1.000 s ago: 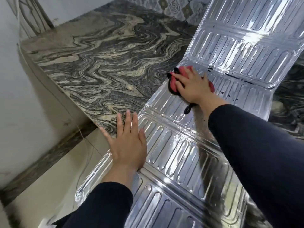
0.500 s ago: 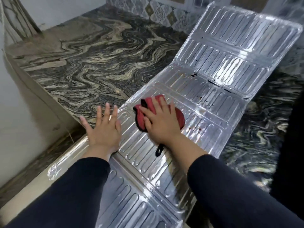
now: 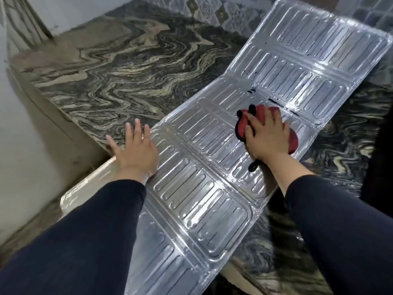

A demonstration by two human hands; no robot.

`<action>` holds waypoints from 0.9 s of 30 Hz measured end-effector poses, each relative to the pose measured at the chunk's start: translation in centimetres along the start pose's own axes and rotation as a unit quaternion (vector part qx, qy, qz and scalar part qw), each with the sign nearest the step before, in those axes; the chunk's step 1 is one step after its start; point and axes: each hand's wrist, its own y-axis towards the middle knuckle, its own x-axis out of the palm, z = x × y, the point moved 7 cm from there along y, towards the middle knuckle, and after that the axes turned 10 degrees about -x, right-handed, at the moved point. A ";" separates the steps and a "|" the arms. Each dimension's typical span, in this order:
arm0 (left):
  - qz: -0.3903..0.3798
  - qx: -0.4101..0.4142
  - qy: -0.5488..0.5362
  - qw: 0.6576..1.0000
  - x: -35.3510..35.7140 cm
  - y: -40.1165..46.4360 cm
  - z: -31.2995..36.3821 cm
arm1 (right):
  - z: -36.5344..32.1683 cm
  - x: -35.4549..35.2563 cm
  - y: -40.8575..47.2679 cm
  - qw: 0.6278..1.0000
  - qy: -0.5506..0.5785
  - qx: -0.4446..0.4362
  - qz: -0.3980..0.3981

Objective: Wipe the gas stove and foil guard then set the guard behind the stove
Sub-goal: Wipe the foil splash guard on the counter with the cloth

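Observation:
The ribbed silver foil guard (image 3: 204,182) lies unfolded across the marble counter, its far panel (image 3: 314,60) tilted up toward the wall. My right hand (image 3: 266,137) presses a red cloth (image 3: 292,141) with black trim flat on the guard's middle panel, close to dark grease marks at the fold. My left hand (image 3: 136,152) lies flat with fingers spread on the guard's left edge, holding it down. The gas stove is not in view.
Dark swirled marble counter (image 3: 119,77) spreads to the left and back. A patterned tile wall (image 3: 208,11) runs behind it. The counter's front edge (image 3: 85,188) drops off at lower left, and the guard's near end overhangs it.
My right hand has slid the red cloth away from me, back up the guard toward the fold. My left hand has stayed flat on the guard's left edge.

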 end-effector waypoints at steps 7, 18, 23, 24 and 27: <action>0.022 0.082 -0.103 0.991 -1.4 -0.9 9.0 | -6.1 0.9 -4.1 0.999 0.037 0.017 0.007; 0.032 0.099 -0.138 0.985 0.7 -0.4 9.9 | -5.3 0.7 -6.7 0.993 0.018 -0.109 -0.036; 0.046 0.107 -0.128 0.985 0.8 -0.3 9.8 | 4.0 -0.7 1.3 1.000 -0.009 0.003 -0.010; 0.048 0.105 -0.128 0.985 0.8 -0.3 9.8 | 5.4 -1.0 2.6 1.000 -0.009 0.020 -0.008; 0.046 0.102 -0.126 0.986 0.8 -0.5 9.8 | 8.6 -1.5 5.5 0.998 -0.011 0.067 -0.010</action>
